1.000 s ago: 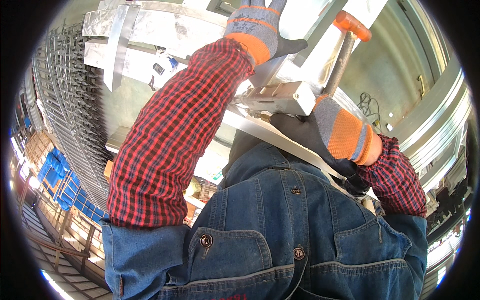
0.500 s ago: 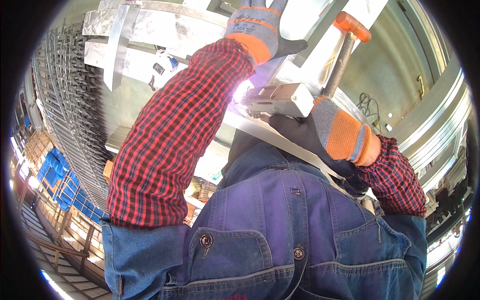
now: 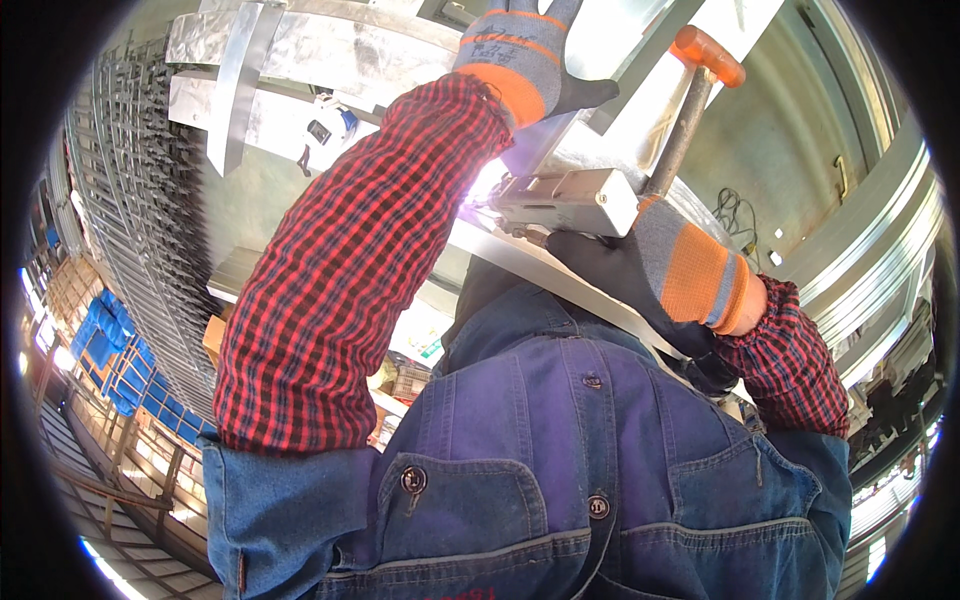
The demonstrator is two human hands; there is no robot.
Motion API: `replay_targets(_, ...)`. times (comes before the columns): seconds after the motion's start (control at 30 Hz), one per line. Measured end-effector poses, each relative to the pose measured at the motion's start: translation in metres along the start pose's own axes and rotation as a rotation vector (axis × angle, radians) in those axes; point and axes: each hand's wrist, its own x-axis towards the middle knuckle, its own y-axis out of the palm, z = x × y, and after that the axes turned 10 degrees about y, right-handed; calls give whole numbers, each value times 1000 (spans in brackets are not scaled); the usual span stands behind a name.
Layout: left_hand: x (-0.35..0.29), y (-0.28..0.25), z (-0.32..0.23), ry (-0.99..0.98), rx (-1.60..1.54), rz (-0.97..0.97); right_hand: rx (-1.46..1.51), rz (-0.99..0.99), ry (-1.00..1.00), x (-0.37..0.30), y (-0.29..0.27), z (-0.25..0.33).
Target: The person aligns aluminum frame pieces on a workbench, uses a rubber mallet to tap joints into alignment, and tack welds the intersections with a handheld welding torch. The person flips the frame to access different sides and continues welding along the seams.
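Note:
My left hand [image 3: 515, 62], in a grey and orange glove with a black thumb, reaches to the far side over pale metal pieces. Its thumb points right and its fingers are stretched out; the tips are cut off by the upper edge. My right hand [image 3: 645, 255], in a matching glove, is closed around a boxy silver handheld tool [image 3: 570, 203]. A violet-white welding glare [image 3: 485, 188] burns at the tool's left end, hiding the exact contact spot. Below the tool a long metal strip [image 3: 560, 272] runs slantwise in front of my body.
An orange-headed mallet [image 3: 708, 56] lies beyond my right hand, handle toward it. Left of my left forearm rest a blue and white tape measure [image 3: 330, 120] and a crosswise metal strip [image 3: 240, 90]. Stacked metal lengths [image 3: 150, 200] fill the left; a dark cable [image 3: 737, 215] lies right.
My right hand and the silver tool have shifted slightly to the right. The glare at the tool's end looks smaller. My left hand has barely moved.

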Motion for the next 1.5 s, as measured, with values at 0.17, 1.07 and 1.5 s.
replay_targets(0.17, 7, -11, -1, -58, -8, 115, 35, 11, -18, -3, -1, -3)
replay_targets(1.07, 16, 35, 14, 1, 117, -202, 105, 68, 6, -20, -13, -1)
replay_targets(1.5, 4, -26, -13, -82, -76, 176, 134, 92, 70, -29, -16, -4)
